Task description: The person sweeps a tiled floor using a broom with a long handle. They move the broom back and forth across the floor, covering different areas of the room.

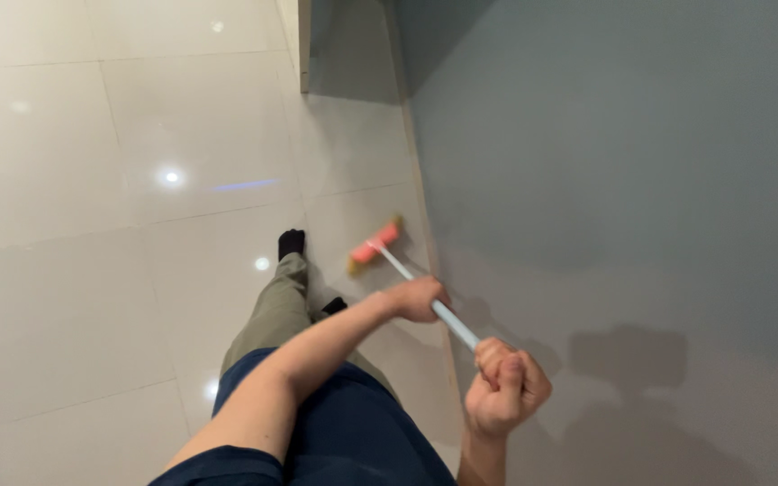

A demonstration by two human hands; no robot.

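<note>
Head view looks down along the person's body onto a glossy, pale tiled floor (92,225), with a grey wall (632,180) on the right.

Left of both hands, the floor shows bright light reflections and thin tile joints. Below and left of the left-hand fingers are an olive trouser leg (272,315) and a dark sock (291,241) planted on the tile; a second dark sock (334,305) shows just beside the left forearm. A dark blue garment (344,432) fills the lower centre, under the left arm.

Left hand (418,297): the arm reaches across the body and the fingers are clenched around the white broom handle (452,324) at its lower part. The knuckles face the camera; the fingertips are hidden behind the handle.

Broom head (375,245): pink block with yellowish bristles, located beyond and slightly left of the left-hand fingers. It rests on the floor close to the foot of the wall, tilted on a diagonal. The handle runs from the head, through the left fist, up to the right fist.

Right hand (504,387): fingers clenched in a tight fist around the upper end of the handle, thumb on top. This hand is nearer the camera and to the right of the left hand, in front of the wall. Shadows of hands and handle fall on the wall, right of the right-hand fingers.
</note>
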